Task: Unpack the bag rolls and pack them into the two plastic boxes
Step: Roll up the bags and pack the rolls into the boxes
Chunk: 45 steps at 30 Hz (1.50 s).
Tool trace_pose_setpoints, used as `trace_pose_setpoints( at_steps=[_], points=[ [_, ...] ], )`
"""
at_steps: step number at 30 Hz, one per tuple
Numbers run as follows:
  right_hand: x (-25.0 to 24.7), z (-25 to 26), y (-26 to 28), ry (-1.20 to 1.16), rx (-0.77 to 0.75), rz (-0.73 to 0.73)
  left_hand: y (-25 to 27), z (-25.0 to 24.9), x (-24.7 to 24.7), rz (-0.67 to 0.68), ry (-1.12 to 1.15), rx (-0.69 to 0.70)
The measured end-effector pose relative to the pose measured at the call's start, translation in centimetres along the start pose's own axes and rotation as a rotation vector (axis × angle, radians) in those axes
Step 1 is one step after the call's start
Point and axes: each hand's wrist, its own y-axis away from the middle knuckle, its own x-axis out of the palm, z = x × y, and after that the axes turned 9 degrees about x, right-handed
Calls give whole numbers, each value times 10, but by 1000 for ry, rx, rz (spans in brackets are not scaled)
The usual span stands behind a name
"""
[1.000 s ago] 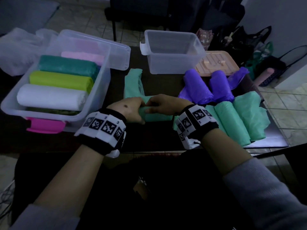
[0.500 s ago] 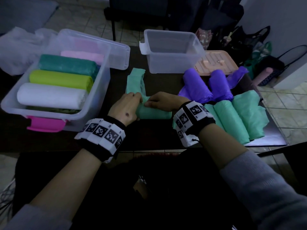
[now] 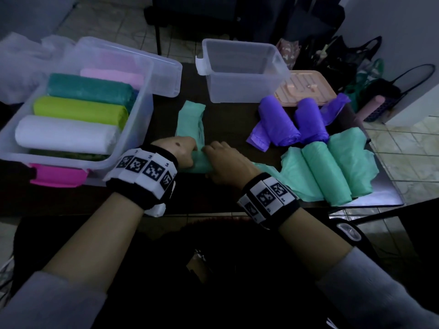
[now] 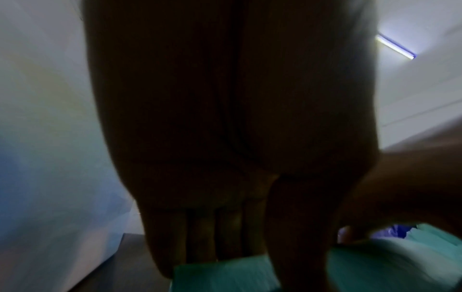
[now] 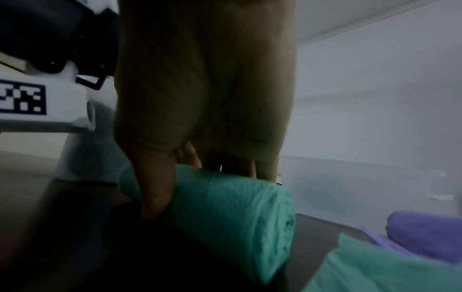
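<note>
At my far left a crumpled clear plastic bag (image 3: 21, 65) lies at the table's edge. Next to it stands my first plastic box (image 3: 140, 129), with a pink latch (image 3: 58, 178) on its near side. In it lie a white roll (image 3: 64, 135), a lime roll (image 3: 78, 110), a dark teal roll (image 3: 89, 87) and a pale pink roll (image 3: 111, 76), side by side. Its clear lid (image 3: 164, 74) rests just behind it.

In the middle of the dark table (image 3: 225, 119) I have the mint-green roll (image 3: 198, 163) under both hands, its loose tail (image 3: 191, 122) stretching away from me. My left hand (image 3: 179, 151) sits on the roll's left end; in the left wrist view my fingers (image 4: 200, 237) reach down straight against the green plastic, not closed round it. My right hand (image 3: 224, 162) holds the right part: in the right wrist view my thumb (image 5: 155, 189) hooks the near side and the fingers go over the top.

Behind it stands the second plastic box (image 3: 242, 74), with no rolls showing in it. Right of that lies a peach lid (image 3: 306, 87). In front of that lid sit two purple rolls (image 3: 278, 122), partly unwound, and nearer me three more mint-green rolls (image 3: 325, 172) lie side by side, touching, their loose ends spread out. On the floor at the far right are dark bags (image 3: 342, 60).
</note>
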Motion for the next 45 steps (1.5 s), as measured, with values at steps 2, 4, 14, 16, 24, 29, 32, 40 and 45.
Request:
trace_pose_setpoints(
  at_steps=[2,4,14,16,24,29,32,40,45],
  points=[
    [-4,0,0,-67,16,86,1,0,2,44,32,-7],
    [-7,-1,-4,-94,36,157,3,1,3,-22,23,1],
    [-21,-16,-20,-255,142,294,8,2,7,-150,79,55],
    [-23,-18,-19,-263,146,280,7,1,6,-149,52,55],
    [-29,-19,-22,-238,96,289,2,4,1,-225,-27,50],
    [-29,-20,-23,-322,146,330,4,9,-3,-207,125,2],
    [-20,-17,-23,-340,137,241,4,10,-5,-173,139,-26],
    [-2,5,-4,-219,22,-223,-6,9,-8,-104,114,-66],
    [8,6,-3,-147,45,-192,-6,6,-4,-319,5,3]
  ],
)
